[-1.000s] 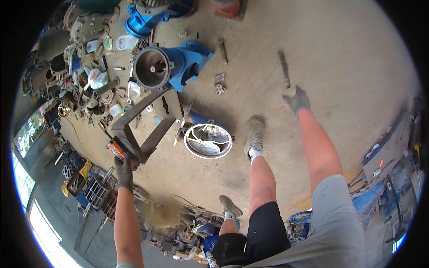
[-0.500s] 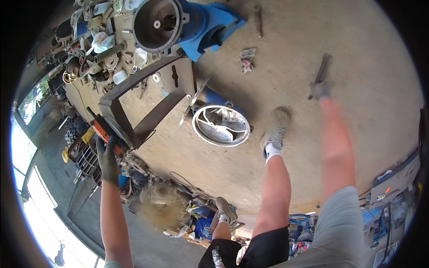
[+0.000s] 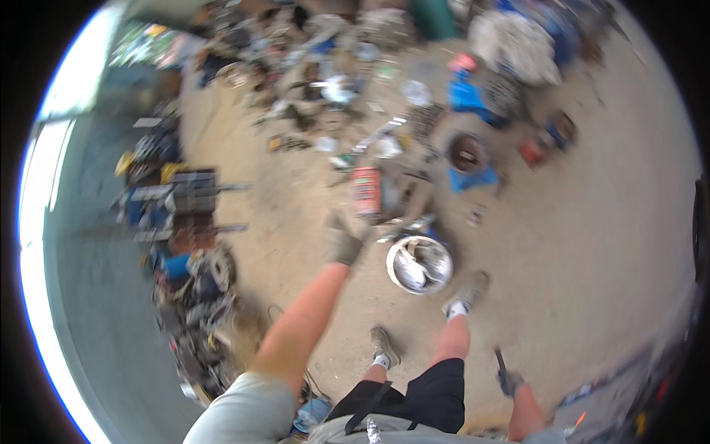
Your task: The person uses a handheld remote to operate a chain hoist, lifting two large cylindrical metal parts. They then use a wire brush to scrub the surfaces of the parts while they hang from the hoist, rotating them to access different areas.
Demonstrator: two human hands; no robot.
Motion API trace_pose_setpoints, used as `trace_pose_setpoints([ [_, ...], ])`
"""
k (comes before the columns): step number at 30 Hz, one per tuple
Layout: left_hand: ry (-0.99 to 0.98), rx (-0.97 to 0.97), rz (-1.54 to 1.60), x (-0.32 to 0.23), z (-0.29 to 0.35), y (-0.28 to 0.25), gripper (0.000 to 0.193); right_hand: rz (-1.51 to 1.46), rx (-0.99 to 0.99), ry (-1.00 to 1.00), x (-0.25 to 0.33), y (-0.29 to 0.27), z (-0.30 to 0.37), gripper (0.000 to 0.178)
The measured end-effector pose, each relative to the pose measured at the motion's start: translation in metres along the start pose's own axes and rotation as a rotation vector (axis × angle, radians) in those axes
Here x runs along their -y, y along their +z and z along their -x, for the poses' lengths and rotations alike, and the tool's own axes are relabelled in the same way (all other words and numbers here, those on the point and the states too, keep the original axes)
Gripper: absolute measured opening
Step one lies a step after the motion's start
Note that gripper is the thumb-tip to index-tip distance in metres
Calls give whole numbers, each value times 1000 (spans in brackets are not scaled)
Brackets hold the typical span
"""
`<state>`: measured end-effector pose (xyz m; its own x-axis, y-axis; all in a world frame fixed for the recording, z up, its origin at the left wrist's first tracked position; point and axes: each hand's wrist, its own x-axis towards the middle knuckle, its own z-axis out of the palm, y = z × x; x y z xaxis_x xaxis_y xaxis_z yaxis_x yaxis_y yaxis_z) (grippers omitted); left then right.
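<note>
Metal frame [image 3: 416, 197] lies ahead, orange box [image 3: 367, 191] at its left end. The left hand [image 3: 345, 241] has come off this box, fingers spread and seemingly empty; only the right hand [image 3: 511, 382], fingers closed, now holds dark bar [image 3: 501, 360].

**Head-worn fisheye looks down over the workshop floor [image 3: 592, 222]**

The one view comes from the left of two wide fisheye cameras worn side by side on the person's head, upright and unmirrored. It faces down and forward from standing height, with the wearer's black shorts [image 3: 438, 396] close at the lower edge and the shoes [image 3: 467, 291] farther below. The left hand [image 3: 342, 240] falls near mid-frame, the right hand [image 3: 510, 382] low toward the right. Small, blurred clutter [image 3: 310, 81] fills the far top, and a bright strip [image 3: 37, 244] bends along the left rim
</note>
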<state>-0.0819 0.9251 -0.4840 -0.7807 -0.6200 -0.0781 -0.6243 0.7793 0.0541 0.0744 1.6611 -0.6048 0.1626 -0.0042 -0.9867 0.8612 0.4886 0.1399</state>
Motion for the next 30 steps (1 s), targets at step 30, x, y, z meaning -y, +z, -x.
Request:
trace_pose_setpoints([
  [30, -1455, 758, 922, 607, 882, -188, 63, -126, 362, -1419, 298, 744, 373, 27],
])
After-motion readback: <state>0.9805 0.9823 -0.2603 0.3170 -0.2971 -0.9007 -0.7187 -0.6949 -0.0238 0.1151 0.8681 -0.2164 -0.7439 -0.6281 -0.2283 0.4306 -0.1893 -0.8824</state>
